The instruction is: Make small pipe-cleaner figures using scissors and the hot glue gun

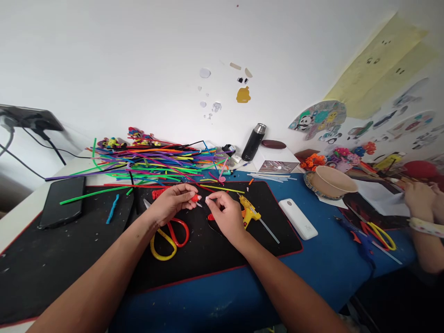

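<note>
My left hand (pixel 173 201) is closed around a small red piece (pixel 195 198) with a whitish tip, held between thumb and fingers above the black mat (pixel 194 273). Just to its right, my right hand (pixel 225 211) is pinched; a tiny pale thing shows at its fingertips, too small to name. Scissors (pixel 163 245) with one yellow and one red handle lie below my left hand. Beside my right hand rests a yellow glue gun (pixel 249 212) with a clear stick in its back. Red fuzzy material (pixel 158 193) lies behind my left wrist.
Colourful pipe cleaners (pixel 156 162) are heaped by the wall. A phone (pixel 64 202) is at left, a white power bank (pixel 298 218) at right. Farther back stand a black bottle (pixel 254 142) and a bowl (pixel 329 182). Another person's hands (pixel 421 201) are at far right.
</note>
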A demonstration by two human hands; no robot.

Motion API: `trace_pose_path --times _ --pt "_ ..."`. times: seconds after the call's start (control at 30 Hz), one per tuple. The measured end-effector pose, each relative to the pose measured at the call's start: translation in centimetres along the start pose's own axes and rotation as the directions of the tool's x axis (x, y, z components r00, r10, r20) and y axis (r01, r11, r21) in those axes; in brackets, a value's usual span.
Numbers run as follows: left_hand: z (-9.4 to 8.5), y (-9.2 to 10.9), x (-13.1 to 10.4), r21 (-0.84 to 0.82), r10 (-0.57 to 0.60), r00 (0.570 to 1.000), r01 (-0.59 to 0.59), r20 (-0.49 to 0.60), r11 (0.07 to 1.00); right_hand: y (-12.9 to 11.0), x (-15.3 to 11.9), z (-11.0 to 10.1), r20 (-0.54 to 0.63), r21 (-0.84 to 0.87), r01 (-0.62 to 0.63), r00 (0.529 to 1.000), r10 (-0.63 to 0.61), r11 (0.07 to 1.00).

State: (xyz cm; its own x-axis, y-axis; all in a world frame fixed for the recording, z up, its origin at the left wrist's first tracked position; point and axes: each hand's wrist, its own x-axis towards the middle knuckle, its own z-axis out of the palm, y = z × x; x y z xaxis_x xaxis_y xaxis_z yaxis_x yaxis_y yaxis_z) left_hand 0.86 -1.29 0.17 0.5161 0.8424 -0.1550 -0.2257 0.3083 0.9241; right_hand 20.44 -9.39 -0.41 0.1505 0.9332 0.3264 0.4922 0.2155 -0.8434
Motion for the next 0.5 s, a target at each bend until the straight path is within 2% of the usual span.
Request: trace_pose_path --times 0.1,0.17,0.27,0.37,0.43,0.5 --pt "-0.3 0.2 0.0 0.188 0.038 0.999 -0.042 0.022 0.981 0.3 -0.2 -0.3 0.010 0.004 -0.024 1.000 0.024 1.000" --pt "-0.4 0.3 0.0 0.371 0.077 0.995 -0.093 0.057 0.924 0.5 -0.4 -0.6 0.032 -0.011 -0.034 0.999 0.035 0.999" --pt "-0.4 0.4 -0.2 0.589 0.113 0.987 -0.160 0.115 0.792 0.7 -0.9 -1.2 0.087 -0.025 -0.047 0.995 0.049 0.999" --pt "-0.1 0.2 -0.3 0.762 0.152 0.977 -0.212 0.150 0.612 0.7 -1.2 -1.7 0.114 -0.031 -0.065 0.991 0.068 0.997" --pt "0.0 0.0 -0.3 0.836 0.198 0.965 -0.251 0.174 0.488 0.7 -1.4 -1.9 0.108 -0.017 -0.078 0.991 0.079 0.997" --pt "0.1 -0.3 -0.3 0.873 0.231 0.954 -0.273 0.191 0.405 0.7 -1.5 -1.9 0.106 0.007 -0.088 0.991 0.087 0.996"
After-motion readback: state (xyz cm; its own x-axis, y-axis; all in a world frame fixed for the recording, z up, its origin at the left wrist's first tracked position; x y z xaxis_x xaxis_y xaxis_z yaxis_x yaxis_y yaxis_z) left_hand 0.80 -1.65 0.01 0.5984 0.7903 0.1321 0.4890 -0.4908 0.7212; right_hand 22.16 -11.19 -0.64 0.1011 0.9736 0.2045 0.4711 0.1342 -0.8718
